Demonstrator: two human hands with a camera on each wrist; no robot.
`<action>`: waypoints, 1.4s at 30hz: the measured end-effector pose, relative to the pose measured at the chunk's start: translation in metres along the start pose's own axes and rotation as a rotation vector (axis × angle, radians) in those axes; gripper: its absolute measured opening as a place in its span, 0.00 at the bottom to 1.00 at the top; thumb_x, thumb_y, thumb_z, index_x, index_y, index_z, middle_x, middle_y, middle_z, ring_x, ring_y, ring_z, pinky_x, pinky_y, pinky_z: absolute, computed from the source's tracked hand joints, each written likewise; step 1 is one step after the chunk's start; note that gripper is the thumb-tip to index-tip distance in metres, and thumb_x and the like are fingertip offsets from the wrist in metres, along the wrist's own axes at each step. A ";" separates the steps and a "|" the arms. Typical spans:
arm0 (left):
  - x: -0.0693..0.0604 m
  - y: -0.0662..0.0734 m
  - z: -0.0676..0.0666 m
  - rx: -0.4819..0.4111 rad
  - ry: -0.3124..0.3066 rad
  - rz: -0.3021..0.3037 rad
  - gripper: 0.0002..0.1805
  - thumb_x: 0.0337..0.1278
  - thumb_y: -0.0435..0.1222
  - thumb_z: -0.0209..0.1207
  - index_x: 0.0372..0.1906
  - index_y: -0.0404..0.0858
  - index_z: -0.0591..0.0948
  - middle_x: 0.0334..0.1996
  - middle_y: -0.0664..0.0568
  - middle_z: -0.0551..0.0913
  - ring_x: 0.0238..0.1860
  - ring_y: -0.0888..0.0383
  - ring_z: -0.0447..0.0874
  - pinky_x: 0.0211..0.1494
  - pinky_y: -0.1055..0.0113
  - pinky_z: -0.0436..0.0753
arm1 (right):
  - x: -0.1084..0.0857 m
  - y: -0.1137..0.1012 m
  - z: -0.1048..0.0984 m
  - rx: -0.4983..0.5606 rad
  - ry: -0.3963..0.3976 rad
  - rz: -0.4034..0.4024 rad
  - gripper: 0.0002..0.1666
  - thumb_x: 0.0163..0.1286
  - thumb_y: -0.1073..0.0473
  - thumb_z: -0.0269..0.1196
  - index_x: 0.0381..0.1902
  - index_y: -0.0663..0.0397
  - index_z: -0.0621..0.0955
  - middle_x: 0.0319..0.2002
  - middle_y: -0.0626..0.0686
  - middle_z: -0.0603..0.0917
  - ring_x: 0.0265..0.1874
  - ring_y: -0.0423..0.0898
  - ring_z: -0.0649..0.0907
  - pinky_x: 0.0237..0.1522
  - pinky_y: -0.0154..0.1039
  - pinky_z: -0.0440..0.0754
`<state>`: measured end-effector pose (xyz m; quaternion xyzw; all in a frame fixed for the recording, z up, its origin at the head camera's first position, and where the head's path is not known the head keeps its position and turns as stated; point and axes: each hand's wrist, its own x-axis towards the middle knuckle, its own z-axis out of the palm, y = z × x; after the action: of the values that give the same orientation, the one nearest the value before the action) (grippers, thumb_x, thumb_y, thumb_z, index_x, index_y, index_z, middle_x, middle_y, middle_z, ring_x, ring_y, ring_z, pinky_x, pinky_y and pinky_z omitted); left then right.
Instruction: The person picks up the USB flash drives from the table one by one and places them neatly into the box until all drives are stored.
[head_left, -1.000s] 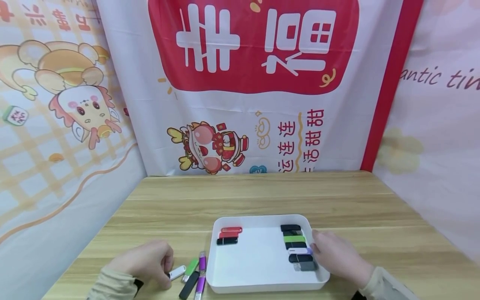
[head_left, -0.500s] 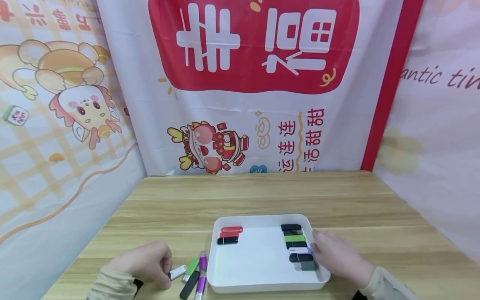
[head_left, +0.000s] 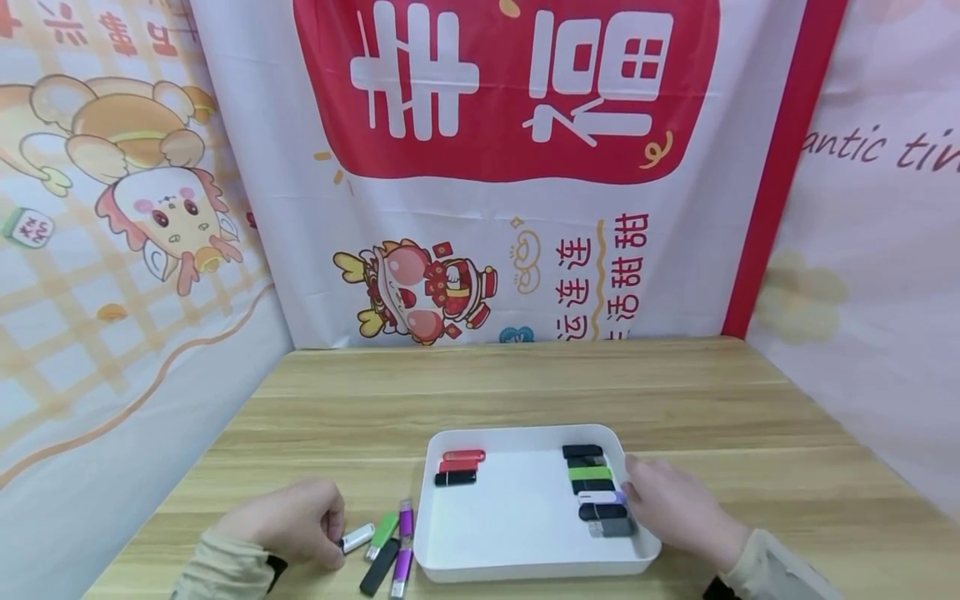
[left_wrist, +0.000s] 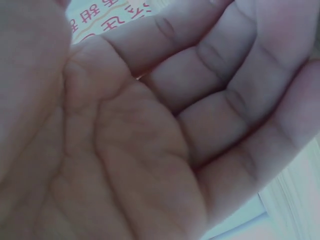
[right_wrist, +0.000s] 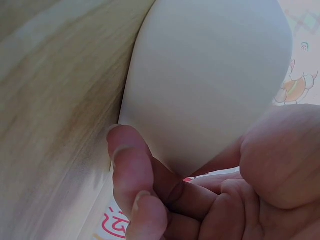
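Observation:
My left hand [head_left: 288, 521] is low over the table, pinching the near end of a white USB stick [head_left: 358, 537] between thumb and fingers. The left wrist view shows only palm and bent fingers; the stick is hidden there. My right hand [head_left: 671, 508] grips the right side of a white tray [head_left: 525, 573], with fingers against its outer wall [right_wrist: 200, 85] in the right wrist view. Along the tray's right side lie several USB sticks, among them a lime green one [head_left: 590, 473]. Two red sticks [head_left: 463, 456] and a black one [head_left: 455, 478] lie at its upper left.
Between the left hand and the tray, a green USB stick [head_left: 384, 531], a black one [head_left: 379, 568] and two purple ones [head_left: 406, 518] lie close together on the wooden table [head_left: 510, 383]. Printed cloth walls [head_left: 480, 208] stand behind and at both sides.
The white USB stick's free end has shifted slightly up and right in the left hand's pinch. The right hand keeps its hold on the tray.

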<state>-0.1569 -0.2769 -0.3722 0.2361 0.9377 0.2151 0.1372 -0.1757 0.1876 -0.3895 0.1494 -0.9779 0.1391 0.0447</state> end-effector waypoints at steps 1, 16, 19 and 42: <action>0.000 0.000 0.000 0.002 0.002 0.001 0.12 0.35 0.35 0.72 0.18 0.47 0.77 0.16 0.62 0.75 0.18 0.66 0.69 0.20 0.70 0.70 | 0.000 0.000 0.000 -0.002 -0.001 0.000 0.19 0.64 0.66 0.64 0.50 0.76 0.77 0.26 0.55 0.79 0.21 0.44 0.74 0.19 0.38 0.74; 0.008 -0.005 -0.005 0.008 0.025 0.061 0.13 0.39 0.35 0.73 0.23 0.49 0.77 0.20 0.63 0.75 0.22 0.66 0.72 0.25 0.69 0.73 | 0.000 0.003 0.001 -0.006 0.003 -0.007 0.20 0.64 0.66 0.64 0.50 0.77 0.77 0.27 0.56 0.80 0.21 0.44 0.74 0.20 0.39 0.74; 0.011 -0.006 -0.006 -0.009 0.018 0.084 0.12 0.41 0.36 0.73 0.23 0.48 0.78 0.20 0.63 0.75 0.22 0.67 0.72 0.25 0.70 0.74 | 0.000 0.003 0.000 -0.005 0.004 -0.007 0.21 0.64 0.66 0.64 0.51 0.77 0.77 0.29 0.57 0.81 0.22 0.44 0.75 0.20 0.40 0.75; 0.015 -0.003 -0.009 0.053 0.185 0.212 0.12 0.48 0.36 0.72 0.26 0.49 0.77 0.22 0.66 0.74 0.24 0.69 0.72 0.27 0.70 0.76 | 0.000 0.002 0.002 -0.002 0.012 -0.017 0.15 0.64 0.66 0.64 0.45 0.73 0.79 0.23 0.52 0.76 0.21 0.44 0.73 0.20 0.41 0.74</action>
<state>-0.1737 -0.2751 -0.3680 0.3165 0.9215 0.2244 0.0206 -0.1760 0.1884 -0.3921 0.1568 -0.9765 0.1386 0.0521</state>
